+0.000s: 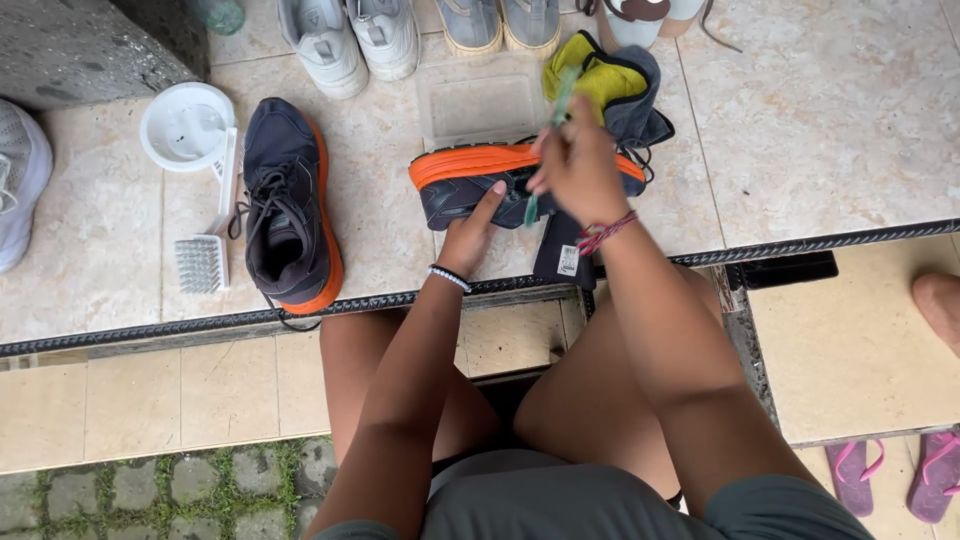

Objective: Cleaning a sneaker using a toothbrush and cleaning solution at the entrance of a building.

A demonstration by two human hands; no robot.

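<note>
At the far left I saw a white round cup (186, 125) on the tiled surface (820, 120), with a white scrub brush (208, 245) just below it. Beside them lay a dark running shoe with an orange sole (288, 205), upright, laces loose. Further right, my left hand (470, 232) pressed flat, fingers apart, against a second dark shoe (470, 180) tipped on its side, orange sole facing away. My right hand (578, 165) was clamped around what looked like a green toothbrush (550, 130), held over that shoe. Behind them sat a clear plastic tub (480, 100) and a yellow-and-grey cloth (610, 85).
</note>
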